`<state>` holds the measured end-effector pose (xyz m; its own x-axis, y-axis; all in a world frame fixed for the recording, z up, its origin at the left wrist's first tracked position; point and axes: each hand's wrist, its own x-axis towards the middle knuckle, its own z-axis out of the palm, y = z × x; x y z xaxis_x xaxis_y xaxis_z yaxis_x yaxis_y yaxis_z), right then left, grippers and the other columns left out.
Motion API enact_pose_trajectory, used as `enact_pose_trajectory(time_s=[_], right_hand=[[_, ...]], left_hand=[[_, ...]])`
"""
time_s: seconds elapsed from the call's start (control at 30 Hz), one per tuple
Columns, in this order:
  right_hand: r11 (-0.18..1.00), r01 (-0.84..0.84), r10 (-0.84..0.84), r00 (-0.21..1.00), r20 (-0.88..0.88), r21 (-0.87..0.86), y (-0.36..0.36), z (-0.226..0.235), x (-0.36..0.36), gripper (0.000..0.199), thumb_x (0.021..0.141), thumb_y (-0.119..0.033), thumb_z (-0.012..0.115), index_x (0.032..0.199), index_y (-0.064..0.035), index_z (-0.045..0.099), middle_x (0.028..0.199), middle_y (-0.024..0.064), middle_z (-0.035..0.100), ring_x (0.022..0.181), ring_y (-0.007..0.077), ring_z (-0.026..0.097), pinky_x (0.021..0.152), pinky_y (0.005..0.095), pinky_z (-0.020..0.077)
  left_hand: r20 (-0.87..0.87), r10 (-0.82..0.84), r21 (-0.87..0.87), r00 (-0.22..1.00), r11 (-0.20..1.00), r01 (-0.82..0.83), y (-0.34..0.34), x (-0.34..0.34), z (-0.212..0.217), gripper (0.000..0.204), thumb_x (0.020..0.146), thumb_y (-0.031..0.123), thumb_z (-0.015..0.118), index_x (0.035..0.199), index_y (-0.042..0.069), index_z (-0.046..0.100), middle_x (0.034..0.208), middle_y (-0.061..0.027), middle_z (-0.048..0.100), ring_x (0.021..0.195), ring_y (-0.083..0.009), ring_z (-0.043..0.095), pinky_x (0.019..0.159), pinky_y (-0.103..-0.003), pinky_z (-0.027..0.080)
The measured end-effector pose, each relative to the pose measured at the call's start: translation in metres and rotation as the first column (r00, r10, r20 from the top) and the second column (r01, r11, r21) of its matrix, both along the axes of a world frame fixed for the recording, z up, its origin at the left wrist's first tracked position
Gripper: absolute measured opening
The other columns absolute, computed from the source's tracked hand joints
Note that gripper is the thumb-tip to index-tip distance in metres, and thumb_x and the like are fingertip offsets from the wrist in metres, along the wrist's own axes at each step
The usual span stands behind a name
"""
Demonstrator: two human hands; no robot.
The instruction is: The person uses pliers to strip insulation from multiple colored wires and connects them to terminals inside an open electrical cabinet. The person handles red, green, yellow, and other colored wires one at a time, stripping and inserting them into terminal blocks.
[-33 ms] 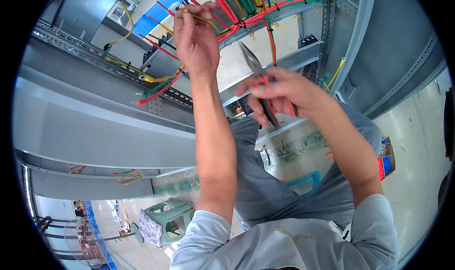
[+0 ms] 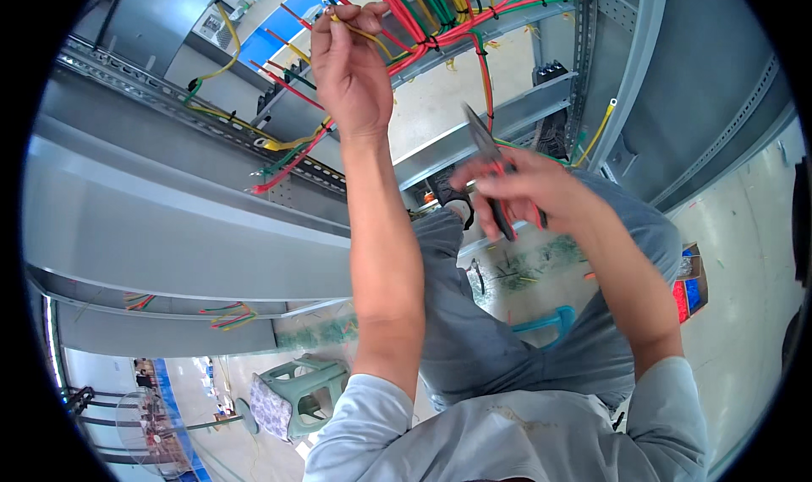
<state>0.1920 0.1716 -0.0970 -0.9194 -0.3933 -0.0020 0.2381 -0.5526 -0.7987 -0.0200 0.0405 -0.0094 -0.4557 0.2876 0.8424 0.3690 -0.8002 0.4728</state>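
My left hand (image 2: 353, 80) is raised inside a grey metal cabinet frame, its fingertips pinching a yellow wire (image 2: 370, 37) near the stripped-looking end. Lower and to the right, my right hand (image 2: 545, 190) is closed around long-nose pliers (image 2: 484, 135) with red and black handles. The pliers' jaws point up and left, apart from any wire; motion smears that hand a little. Above both hands runs a bundle of red wires (image 2: 410, 55), tied with black cable ties among green and yellow ones. Several cut wire ends stick out to the left of my left hand.
A slotted rail (image 2: 127, 78) and lugged wires (image 2: 279, 144) lie left. A grey panel (image 2: 186, 220) runs beside my left forearm. Behind it stand a green stool (image 2: 309, 372) and a fan (image 2: 152, 435). A box of red and blue parts (image 2: 694, 289) sits right; wire scraps litter the floor.
My right hand with the pliers has moved a little right and down, away from my left hand. The left hand keeps its pinch on the yellow wire, almost unmoved.
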Motion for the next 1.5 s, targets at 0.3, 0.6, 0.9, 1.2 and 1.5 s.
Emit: enact_pose_trajectory(time_s=[0.3, 0.6, 0.9, 1.2, 1.5], right_hand=[[0.994, -0.059, 0.017, 0.912, 0.409, 0.090, -0.029, -0.126, 0.108, 0.047, 0.099, -0.015, 0.063, 0.142, -0.0010, 0.052, 0.092, 0.0099, 0.068, 0.084, 0.0191, 0.070, 0.069, 0.0337, 0.0566], [0.848, 0.111, -0.186, 0.978, 0.096, 0.518, -0.006, -0.072, 0.075, 0.046, 0.102, -0.045, 0.057, 0.091, -0.0015, 0.069, 0.085, 0.0064, 0.070, 0.081, 0.0165, 0.066, 0.073, 0.0318, 0.0520], [0.684, 0.337, -0.186, 0.938, -0.292, 0.647, 0.005, 0.026, 0.007, 0.043, 0.102, -0.042, 0.058, 0.120, -0.0035, 0.066, 0.088, 0.0024, 0.069, 0.084, 0.0094, 0.061, 0.074, 0.0275, 0.0484], [0.461, 0.467, -0.175, 0.881, -0.439, 0.754, 0.007, 0.098, -0.026, 0.045, 0.095, -0.044, 0.062, 0.090, 0.0003, 0.066, 0.075, 0.0109, 0.066, 0.063, 0.0181, 0.059, 0.061, 0.0382, 0.0467], [0.496, 0.419, -0.144, 0.903, -0.404, 0.761, 0.002, 0.145, -0.047, 0.034, 0.097, -0.043, 0.065, 0.095, -0.0093, 0.068, 0.080, 0.0005, 0.070, 0.075, 0.0097, 0.061, 0.063, 0.0267, 0.0457]], left_hand=[[-0.032, 0.070, -0.055, 0.997, 0.996, -0.071, -0.005, -0.006, -0.001, 0.026, 0.110, 0.021, 0.045, 0.122, 0.002, 0.058, 0.106, -0.0137, 0.067, 0.124, -0.0344, 0.058, 0.113, -0.047, 0.039], [-0.023, 0.203, -0.143, 0.979, 0.968, -0.204, -0.002, 0.001, 0.002, 0.030, 0.110, 0.025, 0.045, 0.121, 0.001, 0.059, 0.108, -0.0160, 0.069, 0.126, -0.0356, 0.059, 0.110, -0.046, 0.045], [-0.012, 0.240, -0.304, 0.971, 0.924, -0.232, -0.009, 0.001, 0.011, 0.036, 0.109, 0.028, 0.051, 0.127, -0.001, 0.059, 0.094, -0.0100, 0.066, 0.086, -0.0184, 0.058, 0.087, -0.037, 0.047], [0.041, 0.130, -0.227, 0.991, 0.967, -0.117, -0.012, 0.004, 0.006, 0.031, 0.108, 0.026, 0.054, 0.125, 0.001, 0.062, 0.102, -0.0092, 0.069, 0.098, -0.0178, 0.063, 0.096, -0.036, 0.047], [0.128, 0.092, -0.168, 0.987, 0.983, -0.070, -0.010, 0.003, 0.002, 0.026, 0.106, 0.026, 0.059, 0.117, 0.004, 0.064, 0.101, -0.0022, 0.067, 0.096, -0.0129, 0.061, 0.092, -0.032, 0.046]])
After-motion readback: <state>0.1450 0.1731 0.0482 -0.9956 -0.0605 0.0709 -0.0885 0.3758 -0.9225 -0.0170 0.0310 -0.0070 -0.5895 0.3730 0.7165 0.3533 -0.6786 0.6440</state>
